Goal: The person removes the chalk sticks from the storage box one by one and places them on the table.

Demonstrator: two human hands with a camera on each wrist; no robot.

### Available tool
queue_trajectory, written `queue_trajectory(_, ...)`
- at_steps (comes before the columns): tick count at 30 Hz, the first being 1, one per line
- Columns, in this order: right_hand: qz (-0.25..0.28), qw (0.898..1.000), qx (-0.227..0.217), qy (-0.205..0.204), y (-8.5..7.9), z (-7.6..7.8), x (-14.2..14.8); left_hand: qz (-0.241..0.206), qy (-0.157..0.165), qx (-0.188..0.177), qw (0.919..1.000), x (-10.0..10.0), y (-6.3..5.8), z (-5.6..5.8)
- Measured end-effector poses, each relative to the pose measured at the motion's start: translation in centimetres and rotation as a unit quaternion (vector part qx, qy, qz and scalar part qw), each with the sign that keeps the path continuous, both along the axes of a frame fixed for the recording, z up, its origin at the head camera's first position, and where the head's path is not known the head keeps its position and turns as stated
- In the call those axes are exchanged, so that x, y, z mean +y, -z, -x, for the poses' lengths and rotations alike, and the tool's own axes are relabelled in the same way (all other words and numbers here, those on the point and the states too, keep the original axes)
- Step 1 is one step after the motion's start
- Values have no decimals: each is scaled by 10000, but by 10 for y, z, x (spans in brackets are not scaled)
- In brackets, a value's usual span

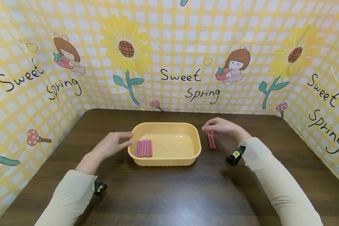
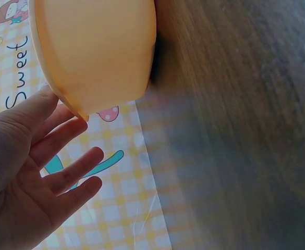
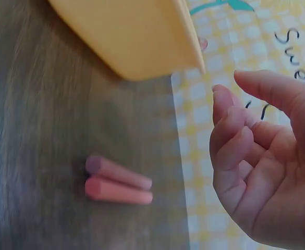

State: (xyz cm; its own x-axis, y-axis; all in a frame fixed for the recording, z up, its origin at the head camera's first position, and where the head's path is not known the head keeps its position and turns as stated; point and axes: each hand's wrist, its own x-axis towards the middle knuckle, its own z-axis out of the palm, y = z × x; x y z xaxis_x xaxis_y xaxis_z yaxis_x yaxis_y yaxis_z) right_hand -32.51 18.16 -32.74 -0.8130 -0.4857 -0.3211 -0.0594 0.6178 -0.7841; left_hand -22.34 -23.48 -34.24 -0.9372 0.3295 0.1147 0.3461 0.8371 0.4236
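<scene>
A yellow plastic tray (image 1: 165,162) stands mid-table, its near wall facing me. Thumb and forefinger of my left hand (image 1: 111,144) pinch its left rim, and the left wrist view shows the other fingers spread beside the tray wall (image 2: 97,52). Several pink and purple chalk-like sticks (image 1: 143,148) lie side by side in the tray's left end. Right of the tray, two more sticks (image 1: 211,141) lie together on the table. My right hand (image 1: 218,126) hovers just beyond them with nothing in it. The right wrist view shows its fingers loosely bent, thumb apart from the forefinger.
The dark wooden table (image 1: 169,191) reaches back to a yellow-and-white checked cloth (image 1: 180,40) that hangs behind and along both sides. A black strap device sits on each wrist, the right one (image 1: 235,156) low over the table.
</scene>
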Motion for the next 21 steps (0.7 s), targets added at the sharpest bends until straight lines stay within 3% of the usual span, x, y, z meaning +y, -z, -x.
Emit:
queue_trajectory(14, -19, 9997, -40, -258, -19, -10, -36, -26, 24, -6, 10000, 0, 1, 1)
queue_trajectory(21, -61, 9983, 60, -584, -23, -12, -53, -25, 42, 34, 10000, -1, 1, 1)
